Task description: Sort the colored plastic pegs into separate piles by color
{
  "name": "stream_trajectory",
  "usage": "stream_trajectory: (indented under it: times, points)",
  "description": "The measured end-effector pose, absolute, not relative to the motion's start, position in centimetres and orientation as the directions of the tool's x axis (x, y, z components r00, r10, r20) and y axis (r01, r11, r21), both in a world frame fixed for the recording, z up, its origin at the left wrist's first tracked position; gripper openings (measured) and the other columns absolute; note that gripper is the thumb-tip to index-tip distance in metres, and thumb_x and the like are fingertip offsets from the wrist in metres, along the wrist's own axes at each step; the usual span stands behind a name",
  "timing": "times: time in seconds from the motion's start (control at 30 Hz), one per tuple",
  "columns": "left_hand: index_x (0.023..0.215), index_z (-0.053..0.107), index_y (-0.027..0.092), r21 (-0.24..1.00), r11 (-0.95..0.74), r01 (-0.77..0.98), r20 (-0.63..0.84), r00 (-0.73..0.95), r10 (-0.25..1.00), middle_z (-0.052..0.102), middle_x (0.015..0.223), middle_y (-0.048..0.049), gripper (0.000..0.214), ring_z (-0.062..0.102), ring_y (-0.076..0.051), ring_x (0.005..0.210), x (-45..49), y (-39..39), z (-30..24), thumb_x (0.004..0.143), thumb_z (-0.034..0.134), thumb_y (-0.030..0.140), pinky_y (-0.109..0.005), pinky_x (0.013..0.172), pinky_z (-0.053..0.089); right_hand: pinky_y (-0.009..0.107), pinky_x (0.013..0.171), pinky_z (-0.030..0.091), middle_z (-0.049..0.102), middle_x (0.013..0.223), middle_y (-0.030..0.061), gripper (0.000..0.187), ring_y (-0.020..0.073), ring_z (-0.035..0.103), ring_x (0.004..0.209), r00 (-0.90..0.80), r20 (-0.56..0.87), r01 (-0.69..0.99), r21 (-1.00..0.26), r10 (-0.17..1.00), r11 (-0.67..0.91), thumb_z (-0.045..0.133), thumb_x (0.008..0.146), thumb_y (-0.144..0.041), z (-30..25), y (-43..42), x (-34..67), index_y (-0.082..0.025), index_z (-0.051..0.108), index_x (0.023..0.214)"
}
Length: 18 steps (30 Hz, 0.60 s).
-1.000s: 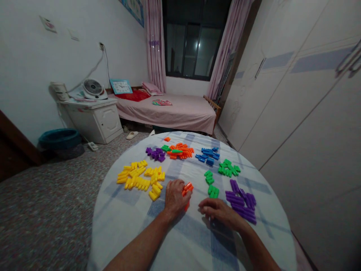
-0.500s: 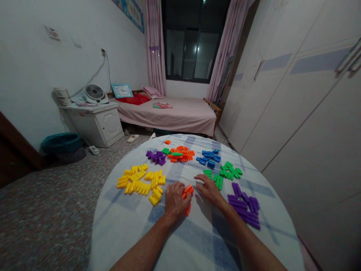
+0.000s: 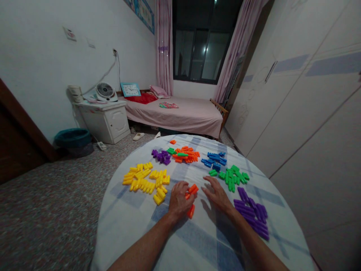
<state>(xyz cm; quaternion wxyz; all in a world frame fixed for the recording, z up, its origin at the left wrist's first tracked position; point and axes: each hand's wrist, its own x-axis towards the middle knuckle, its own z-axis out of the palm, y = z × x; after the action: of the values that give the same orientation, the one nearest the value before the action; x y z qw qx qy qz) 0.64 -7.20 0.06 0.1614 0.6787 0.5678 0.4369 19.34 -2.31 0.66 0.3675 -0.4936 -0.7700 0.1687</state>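
Across a round tabletop (image 3: 126, 229) under a white-and-blue checked cloth, moulded plastic pegs lay in colour-sorted heaps. Item: short bright-orange plastic pegs (image 3: 193, 189), scattered just beside the left hand (image 3: 179, 201), on the side toward the right hand (image 3: 217, 195). They appeared light, stiff and smooth, liable to slide on cloth, and best pinched across the barrel with the fingertips. The left hand's grip was curled down on the cloth; whether it closed on a peg could not be told. The right hand's grip was open, fingers spread, holding nothing. Also present: a yellow peg heap (image 3: 143, 180), a green peg heap (image 3: 234, 177), a blue peg heap (image 3: 214, 160) and a purple peg heap (image 3: 252, 214). Beyond stood a pink-sheeted bed (image 3: 180, 116), a white bedside cabinet (image 3: 104, 124) and a white wardrobe (image 3: 310, 124), above a speckled grey floor (image 3: 50, 214).
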Motion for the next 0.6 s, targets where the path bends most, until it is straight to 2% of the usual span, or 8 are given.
stream_trajectory:
  times: [0.07,0.13,0.2,0.3,0.43,0.6]
  points:
    - [0.093,0.061,0.020,0.813,-0.321,0.486,0.394,-0.055,0.917,0.059,0.113,-0.0082,0.018,0.053,-0.022,0.110,0.5,-7.1,0.1,0.080,0.054,0.029,-0.039,0.098,0.041,0.041,0.103,0.038,0.049,0.135,0.0101,0.055,0.0229,0.045,0.125,-0.414,0.314,0.570,-0.642,0.854,0.512,0.059,0.075,-0.036,0.7,-4.2,17.6,-0.024,0.051,0.128]
    - [0.105,0.057,0.018,0.899,-0.290,0.329,0.346,-0.126,0.930,0.057,0.117,-0.0091,0.027,0.052,-0.020,0.112,0.3,-7.0,0.0,0.086,0.045,0.032,-0.038,0.100,0.041,0.045,0.104,0.035,0.038,0.144,0.0126,0.075,0.0266,0.037,0.132,-0.512,0.242,0.569,-0.623,0.824,0.537,0.067,0.068,-0.036,0.5,-5.9,16.3,-0.025,0.041,0.137]
    - [0.110,0.054,0.017,0.956,-0.220,0.195,0.260,-0.215,0.941,0.058,0.115,-0.0096,0.032,0.054,-0.019,0.111,-0.1,-6.8,-0.2,0.089,0.037,0.036,-0.038,0.100,0.042,0.049,0.105,0.031,0.030,0.149,0.0140,0.091,0.0306,0.031,0.135,-0.536,0.200,0.611,-0.578,0.820,0.541,0.072,0.061,-0.036,0.3,-7.1,15.6,-0.026,0.033,0.142]
    - [0.107,0.054,0.018,0.992,-0.123,0.011,0.121,-0.295,0.948,0.060,0.114,-0.0103,0.036,0.056,-0.020,0.110,-0.7,-6.3,-0.7,0.090,0.034,0.042,-0.039,0.098,0.044,0.052,0.106,0.028,0.025,0.151,0.0142,0.102,0.0338,0.027,0.136,-0.545,0.158,0.664,-0.519,0.823,0.539,0.077,0.055,-0.037,0.2,-8.3,15.1,-0.028,0.028,0.144]
    - [0.101,0.055,0.018,0.975,-0.095,-0.202,0.028,-0.310,0.950,0.062,0.111,-0.0113,0.036,0.059,-0.020,0.106,-0.9,-5.6,-1.4,0.089,0.035,0.045,-0.039,0.095,0.047,0.051,0.107,0.027,0.027,0.151,0.0110,0.100,0.0345,0.025,0.137,-0.568,0.158,0.681,-0.461,0.808,0.569,0.077,0.054,-0.038,0.3,-9.2,14.7,-0.029,0.032,0.143]
    - [0.097,0.056,0.016,0.939,-0.107,-0.327,0.002,-0.304,0.953,0.063,0.103,-0.0112,0.040,0.063,-0.019,0.100,-1.0,-4.9,-2.2,0.088,0.036,0.049,-0.039,0.094,0.048,0.048,0.107,0.029,0.039,0.144,0.0125,0.073,0.0303,0.033,0.133,-0.513,0.200,0.722,-0.425,0.835,0.546,0.066,0.068,-0.035,0.2,-8.5,14.4,-0.023,0.043,0.136]
